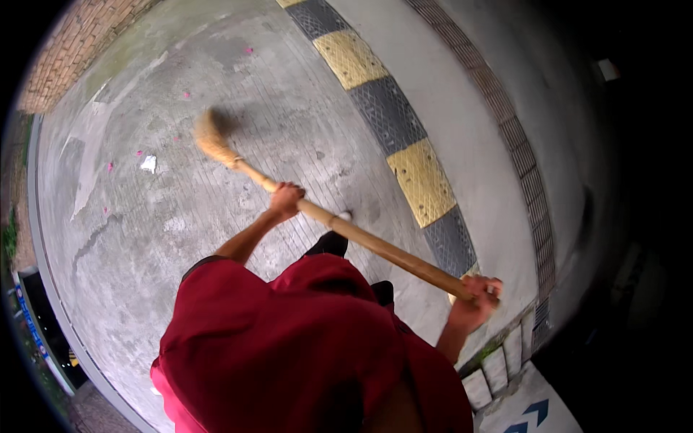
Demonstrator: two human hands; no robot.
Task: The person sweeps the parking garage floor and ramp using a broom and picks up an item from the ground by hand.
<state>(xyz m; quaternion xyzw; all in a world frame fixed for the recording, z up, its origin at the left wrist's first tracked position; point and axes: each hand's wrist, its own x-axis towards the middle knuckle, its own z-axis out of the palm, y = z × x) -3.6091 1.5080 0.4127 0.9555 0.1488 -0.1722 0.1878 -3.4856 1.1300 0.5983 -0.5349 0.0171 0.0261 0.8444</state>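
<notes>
A red garment (289,346) fills the near foreground and hides most of the body; below it only part of a dark shoe or trouser leg (328,244) shows, with a small pale spot just beyond that is hard to make out. The hands are well apart, both closed around a broom (382,249) slanting across the middle: the right hand (476,299) near the top end, slightly blurred and covering the handle's tip, the left hand (287,200) low on the stick, near the bristles. The broom's head is smeared by motion, so whether it touches the ground is unclear. The surface is grey, finely grooved concrete (159,252), stained and cracked, with a crumpled white scrap (149,164) and scattered pink bits (110,166). To the right run a black-and-yellow speed bump (390,112) and a drain grate (516,144); farther off, brickwork (79,43) is cut by the dark rim, and the right edge sinks into blackness.
</notes>
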